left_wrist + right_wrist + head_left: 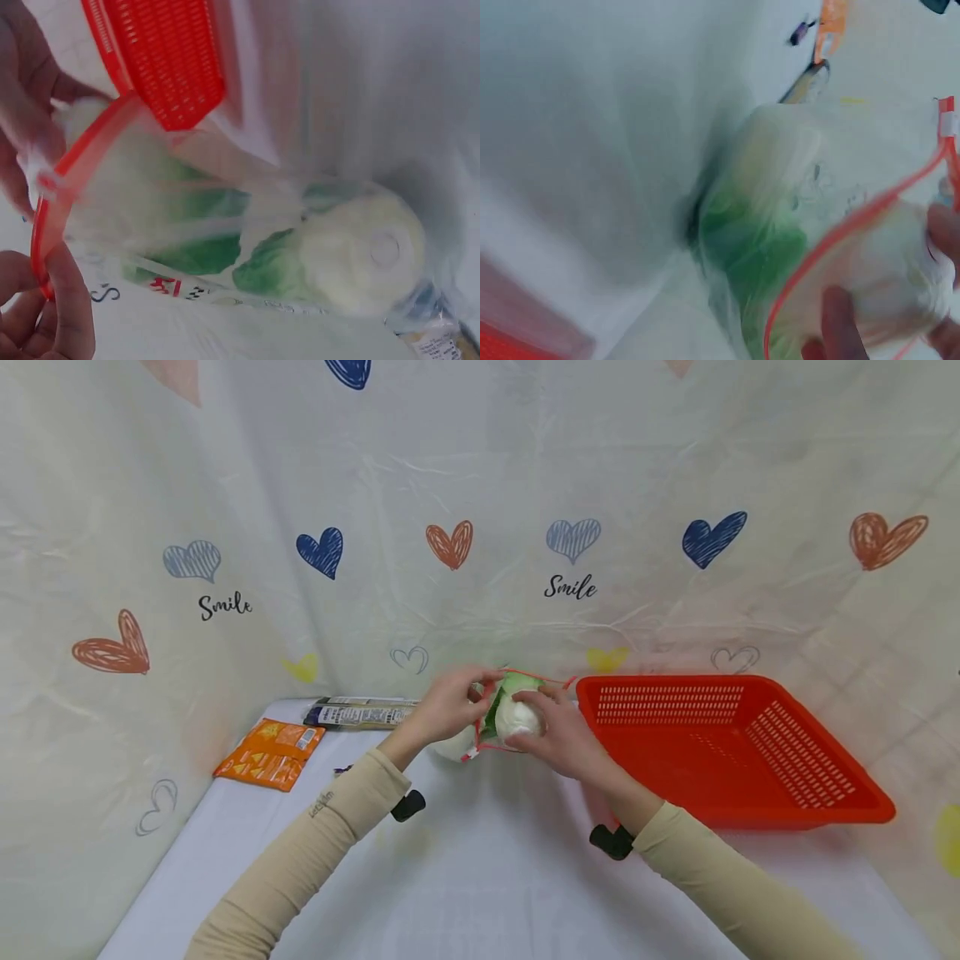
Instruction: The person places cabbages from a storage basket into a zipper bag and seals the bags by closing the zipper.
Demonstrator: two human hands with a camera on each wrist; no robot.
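In the head view my left hand (450,703) pinches the edge of a clear zip bag (289,202) with a red closure strip. My right hand (562,735) grips a bok choy (519,714) by its rounded white base at the bag's opening, its green leaves pointing into the bag. A second bok choy (367,247) lies inside, its white base at the closed end. Seen from the left wrist, the red strip (46,232) is held between fingers and thumb. Right-hand fingers (840,319) curl around the white base in the right wrist view.
A red perforated basket (712,814) stands to the right of the hands. Over at the left lie an orange packet (270,756) and a long clear-and-dark packet (363,714). A small purple item (801,31) lies near them. Behind the table hangs a heart-printed curtain (510,485).
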